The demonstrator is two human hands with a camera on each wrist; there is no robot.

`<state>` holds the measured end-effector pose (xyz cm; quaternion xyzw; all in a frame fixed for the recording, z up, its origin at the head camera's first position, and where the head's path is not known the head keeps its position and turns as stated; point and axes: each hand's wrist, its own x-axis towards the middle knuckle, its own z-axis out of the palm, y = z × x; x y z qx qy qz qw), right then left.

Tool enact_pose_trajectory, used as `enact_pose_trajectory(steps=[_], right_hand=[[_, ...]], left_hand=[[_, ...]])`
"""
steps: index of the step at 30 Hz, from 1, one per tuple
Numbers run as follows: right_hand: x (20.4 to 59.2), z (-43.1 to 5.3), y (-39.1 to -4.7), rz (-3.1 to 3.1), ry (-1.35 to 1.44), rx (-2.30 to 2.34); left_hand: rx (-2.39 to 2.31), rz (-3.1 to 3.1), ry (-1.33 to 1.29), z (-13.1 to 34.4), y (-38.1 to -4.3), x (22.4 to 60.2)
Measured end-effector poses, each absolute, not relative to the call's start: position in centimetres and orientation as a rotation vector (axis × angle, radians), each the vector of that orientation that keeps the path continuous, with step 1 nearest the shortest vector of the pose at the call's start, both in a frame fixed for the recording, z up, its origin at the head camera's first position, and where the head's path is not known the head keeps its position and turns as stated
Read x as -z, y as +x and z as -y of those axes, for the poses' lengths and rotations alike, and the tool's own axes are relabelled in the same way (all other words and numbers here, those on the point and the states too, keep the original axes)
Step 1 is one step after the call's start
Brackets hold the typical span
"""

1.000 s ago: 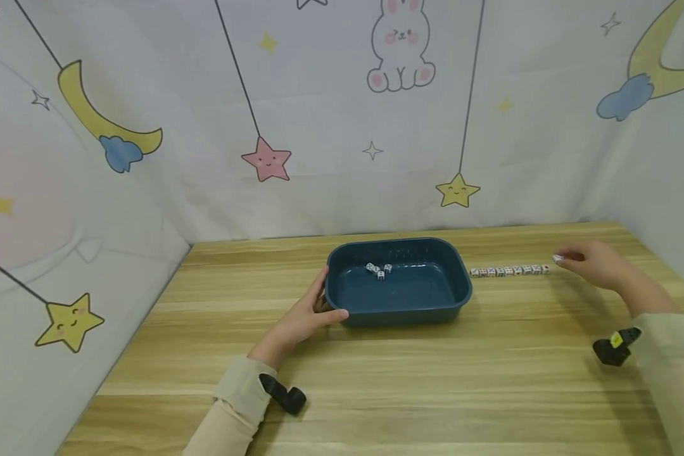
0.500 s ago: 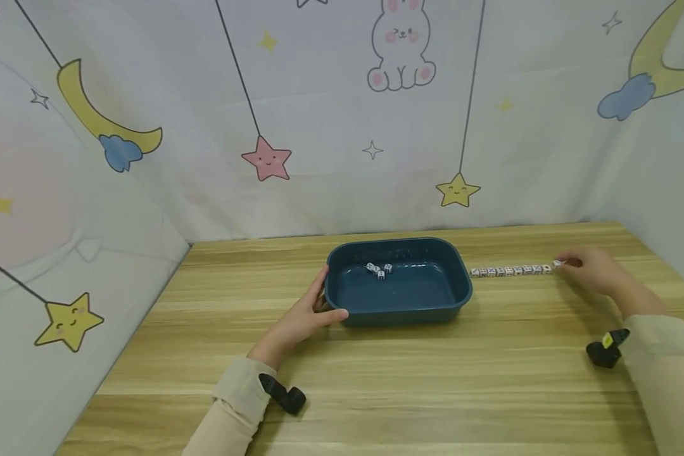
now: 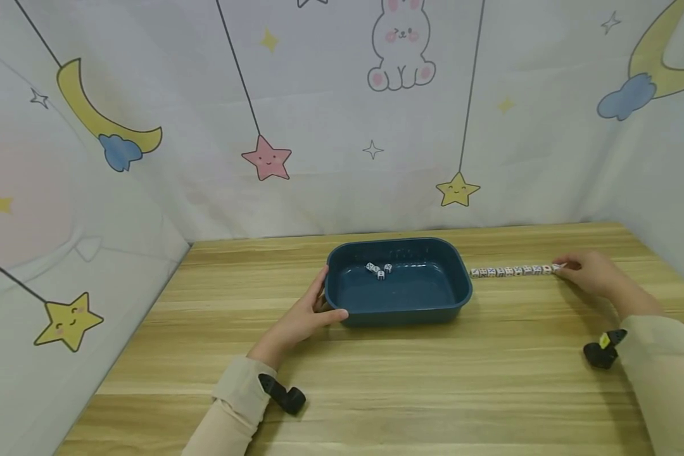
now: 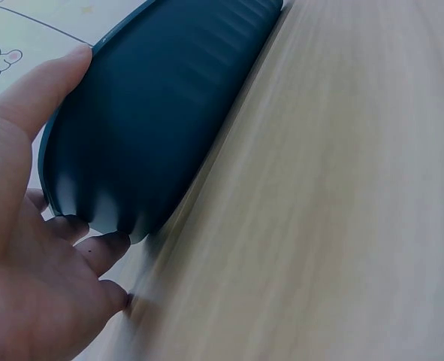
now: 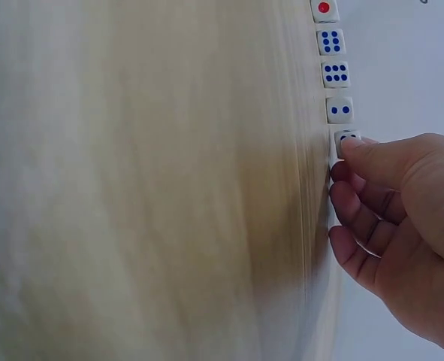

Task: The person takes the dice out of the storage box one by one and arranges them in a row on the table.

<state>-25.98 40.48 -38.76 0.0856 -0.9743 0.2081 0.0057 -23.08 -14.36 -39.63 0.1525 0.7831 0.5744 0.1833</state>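
A dark blue rectangular basin (image 3: 399,318) stands on the table with several white dice (image 3: 380,275) lying loose inside. My left hand (image 3: 298,323) grips its near left corner, thumb (image 4: 65,75) at the front rim and fingers bent against the end wall. To the basin's right runs a straight row of white dice (image 3: 509,272), side by side. At the right end of that row, my right hand (image 3: 594,277) pinches a die (image 5: 345,141) between thumb and fingers. In the right wrist view, this die sits close behind one showing two blue pips (image 5: 339,110).
The wooden table (image 3: 410,386) reaches back to a white cloth (image 3: 330,114) printed with stars, moons and a rabbit. A black camera (image 3: 285,396) is strapped to the left wrist, another camera (image 3: 603,351) to the right.
My right hand has moved slightly left and down, bringing the pinched die from beyond the row to its right end. My left hand and the basin have stayed put.
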Motion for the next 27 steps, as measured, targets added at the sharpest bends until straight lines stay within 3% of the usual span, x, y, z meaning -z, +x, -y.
enact_pose_trajectory(steps=[18,27], right_hand=[[38.1,-40.7,-25.5,3.117,0.203,-0.726],[34.0,-36.2,-25.6,3.063,0.229,-0.822]], left_hand=[[-1.615,-2.205,0.41,14.3,-22.8,39.3],[-1.619,-2.201,0.426,14.4,-22.8,39.3]])
